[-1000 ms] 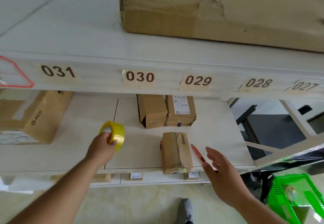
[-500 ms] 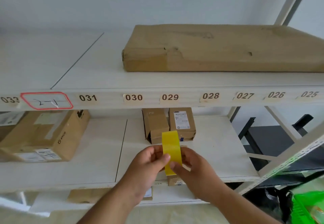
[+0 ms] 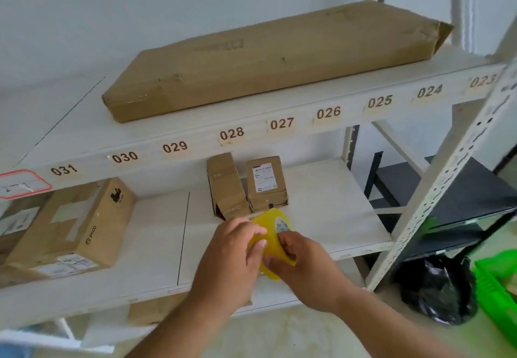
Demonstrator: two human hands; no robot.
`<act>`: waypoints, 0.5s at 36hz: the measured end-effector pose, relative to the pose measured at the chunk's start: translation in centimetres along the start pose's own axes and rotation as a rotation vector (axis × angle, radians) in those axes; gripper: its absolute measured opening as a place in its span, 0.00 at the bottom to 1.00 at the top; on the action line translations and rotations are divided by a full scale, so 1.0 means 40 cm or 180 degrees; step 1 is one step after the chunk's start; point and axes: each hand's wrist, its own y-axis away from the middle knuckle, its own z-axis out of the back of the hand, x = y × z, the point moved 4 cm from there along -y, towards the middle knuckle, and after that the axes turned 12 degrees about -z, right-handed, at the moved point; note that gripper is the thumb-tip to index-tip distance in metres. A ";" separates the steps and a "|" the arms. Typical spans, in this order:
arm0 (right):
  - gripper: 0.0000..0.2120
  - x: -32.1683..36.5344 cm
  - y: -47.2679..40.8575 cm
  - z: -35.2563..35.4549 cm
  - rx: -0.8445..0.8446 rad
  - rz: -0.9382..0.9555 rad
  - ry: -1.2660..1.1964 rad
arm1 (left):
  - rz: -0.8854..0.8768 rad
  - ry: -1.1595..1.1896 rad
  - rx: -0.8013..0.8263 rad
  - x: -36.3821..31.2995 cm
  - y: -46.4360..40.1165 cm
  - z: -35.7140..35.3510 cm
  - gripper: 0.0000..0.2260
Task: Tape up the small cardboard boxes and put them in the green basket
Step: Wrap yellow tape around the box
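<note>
Two hands are working a yellow tape roll (image 3: 272, 241) in front of the lower shelf (image 3: 156, 245): the left hand (image 3: 233, 257) is curling round the roll's left side, and the right hand (image 3: 300, 262) is pinching its lower right edge, so both grips are grasping the roll. Two small boxes (image 3: 247, 185) are standing side by side at the back of that shelf, just behind the roll, the left one with an end flap hanging open. The basket (image 3: 498, 282) is showing only as a green corner at the right edge, low beside the rack and well apart from the boxes. The boxes are likely light and fairly stiff, though the loose flap would give under pressure; taking hold across the two long sides should be keeping the flaps shut for taping. The roll is probably light and rigid, its film slick and sticky, and the loose end is likely needing a fingernail. The shelf is a smooth white board, offering bare room in front of the boxes to lay one flat. A bigger box (image 3: 70, 229) is lying at the left, a long flat carton (image 3: 268, 58) is resting on the upper shelf above numbered labels, and a black bag (image 3: 436, 290) is sitting on the floor beside the basket.
</note>
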 end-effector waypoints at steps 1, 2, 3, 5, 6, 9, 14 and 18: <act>0.17 -0.006 0.008 0.003 -0.0002 0.0003 0.0073 | 0.0031 0.0041 0.0003 -0.003 0.000 -0.005 0.04; 0.18 -0.012 0.014 0.005 0.0014 -0.0016 0.0137 | 0.0032 0.0064 0.0020 -0.005 -0.001 -0.011 0.03; 0.18 -0.020 0.021 0.008 0.0031 -0.0063 0.0176 | 0.0035 0.0059 0.0082 -0.007 -0.002 -0.019 0.04; 0.18 -0.029 0.027 0.007 0.0106 -0.0173 0.0224 | 0.0050 0.0023 0.0265 -0.008 -0.004 -0.034 0.06; 0.18 -0.033 0.028 0.007 0.0124 -0.0218 0.0231 | 0.0051 -0.0006 0.0350 -0.009 -0.004 -0.041 0.07; 0.17 -0.045 0.017 0.003 0.0119 -0.0379 0.0153 | 0.0039 -0.0061 0.0504 -0.009 -0.007 -0.062 0.08; 0.20 -0.090 -0.016 -0.012 -0.0087 -0.0962 -0.0420 | 0.0039 -0.0052 0.0629 -0.018 -0.033 -0.059 0.08; 0.25 -0.115 -0.021 -0.030 -0.0252 -0.1262 -0.0219 | 0.0073 -0.0018 0.0711 -0.001 -0.066 -0.050 0.08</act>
